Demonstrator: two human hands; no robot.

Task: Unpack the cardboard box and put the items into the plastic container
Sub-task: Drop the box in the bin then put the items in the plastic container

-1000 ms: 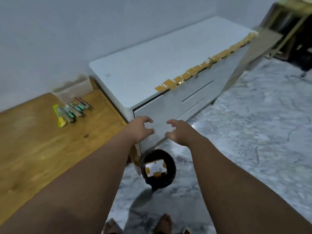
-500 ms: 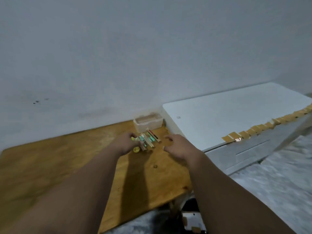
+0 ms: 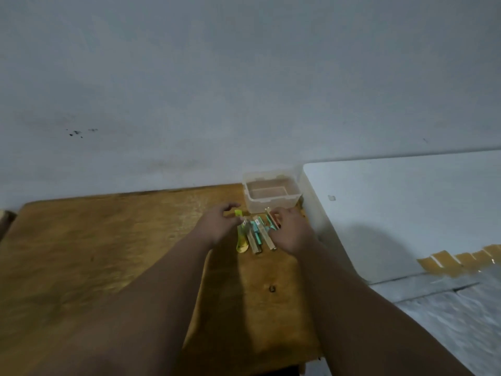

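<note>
Head view, wooden surface (image 3: 108,253) against a pale wall.

- Task items: a row of slim packets (image 3: 257,236) lies side by side on the surface, with a yellow-green one (image 3: 240,238) at its left end. They are just in front of the clear plastic container (image 3: 273,206), not in it. The container looks empty (interior blurred). The cardboard box is not in view.
- Left hand (image 3: 217,225): at the left end of the row, fingers curved over the yellow-green packet. Grip or mere touch, cannot tell.
- Right hand (image 3: 291,232): at the right end, fingertips down on the outermost packet. Pinching or not, cannot tell.
- Judgement: the hands bracket the row from both ends, probably to squeeze the packets into one bundle for a single short lift into the container.
- Nearby: white cabinet (image 3: 393,207) to the right, touching the container's side, with tan tape strips (image 3: 455,263) along its front edge.
</note>
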